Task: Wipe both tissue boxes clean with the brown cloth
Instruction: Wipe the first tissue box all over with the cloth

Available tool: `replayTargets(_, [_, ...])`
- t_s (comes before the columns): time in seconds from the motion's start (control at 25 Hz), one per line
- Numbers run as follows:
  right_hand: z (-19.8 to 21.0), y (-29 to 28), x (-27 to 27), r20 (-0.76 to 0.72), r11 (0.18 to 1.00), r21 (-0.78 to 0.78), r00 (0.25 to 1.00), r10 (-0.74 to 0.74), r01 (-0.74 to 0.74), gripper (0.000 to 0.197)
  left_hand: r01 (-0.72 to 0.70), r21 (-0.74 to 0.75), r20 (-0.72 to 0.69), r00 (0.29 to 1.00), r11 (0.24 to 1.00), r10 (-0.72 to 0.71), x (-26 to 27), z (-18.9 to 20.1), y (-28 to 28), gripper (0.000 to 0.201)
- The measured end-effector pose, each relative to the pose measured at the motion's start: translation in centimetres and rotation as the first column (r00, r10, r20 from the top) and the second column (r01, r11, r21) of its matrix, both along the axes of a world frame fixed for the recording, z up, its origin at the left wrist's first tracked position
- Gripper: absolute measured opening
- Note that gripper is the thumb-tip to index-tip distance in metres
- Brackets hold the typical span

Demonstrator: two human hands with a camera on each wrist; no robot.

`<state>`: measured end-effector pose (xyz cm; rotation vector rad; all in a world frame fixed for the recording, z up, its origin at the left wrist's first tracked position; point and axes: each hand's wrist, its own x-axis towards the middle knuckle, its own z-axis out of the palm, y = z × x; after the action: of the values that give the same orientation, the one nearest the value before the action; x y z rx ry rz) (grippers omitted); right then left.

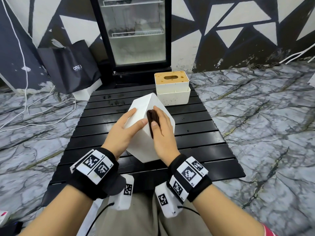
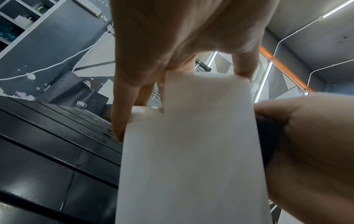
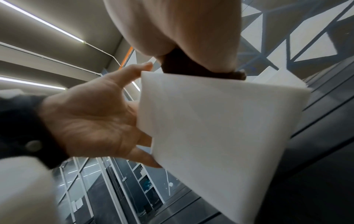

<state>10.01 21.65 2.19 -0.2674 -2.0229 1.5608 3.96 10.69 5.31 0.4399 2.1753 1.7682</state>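
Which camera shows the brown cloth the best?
The head view: the brown cloth lies in plain sight under the right hand, against the white tissue box. Both wrist views show only a dark sliver beside the palm.

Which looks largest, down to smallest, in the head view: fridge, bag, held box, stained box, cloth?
1. fridge
2. bag and held box: about alike; the box is nearer the camera, so unranked
3. stained box
4. cloth, partly hidden by the right hand
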Motion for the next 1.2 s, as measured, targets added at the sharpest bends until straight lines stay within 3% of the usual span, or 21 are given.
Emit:
replayTargets(0.2, [-1.0,0.6,0.1,0.040,0.997,-0.043,0.998,-0.056,0.058,0.053,0.002,0.015,-0.006,1.000,1.000,-0.002,0.2,-0.1,-0.1,0.081])
replayTargets(0.36, [0.3,0.1,-0.2,0.021,0.999,-0.027,0.999,-0.042,0.043,0.044,0.037,-0.022,-0.029,0.999,0.999,-0.038,-0.1,-0.1,0.1,0.078])
replayTargets(0.96, [1.9,2.5,-2.8,0.021,0.999,-0.013,0.998,-0.052,0.053,0.043,0.033,-0.059,-0.068,0.997,0.998,-0.037,-0.1,0.0,0.4,0.077])
replayTargets(1.2, [-0.3,4.3,-3.4,0.126,0.996,-0.018,0.988,-0.090,0.093,0.044,0.038,-0.013,-0.041,0.998,0.999,-0.038,-0.3,-0.1,0.0,0.083])
